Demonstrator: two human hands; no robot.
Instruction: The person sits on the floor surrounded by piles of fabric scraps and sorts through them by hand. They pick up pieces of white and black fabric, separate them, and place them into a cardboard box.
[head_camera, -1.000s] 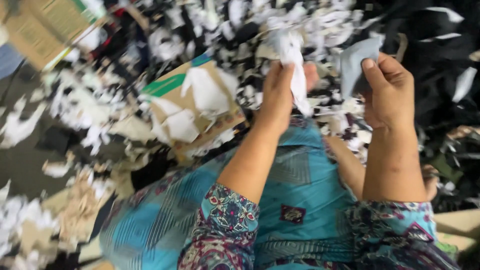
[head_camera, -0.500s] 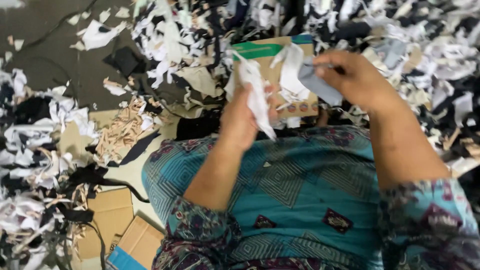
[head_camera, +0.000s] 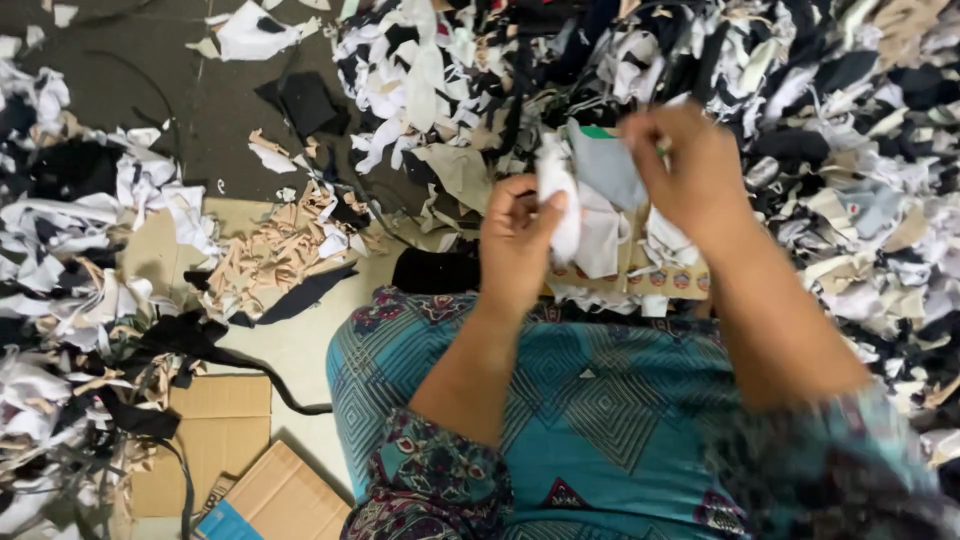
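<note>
Fabric scrap heap (head_camera: 800, 150) crowds ahead and right; bare floor (head_camera: 200, 110) lies open far left.

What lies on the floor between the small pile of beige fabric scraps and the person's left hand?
In the head view, between the beige scraps and the left hand lies a folded black cloth piece on pale cardboard.

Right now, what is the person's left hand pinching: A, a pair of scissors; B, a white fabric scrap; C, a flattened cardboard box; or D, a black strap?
B: the left hand pinches a white fabric scrap between thumb and fingers, while the right hand grips a grey scrap beside it.
</note>
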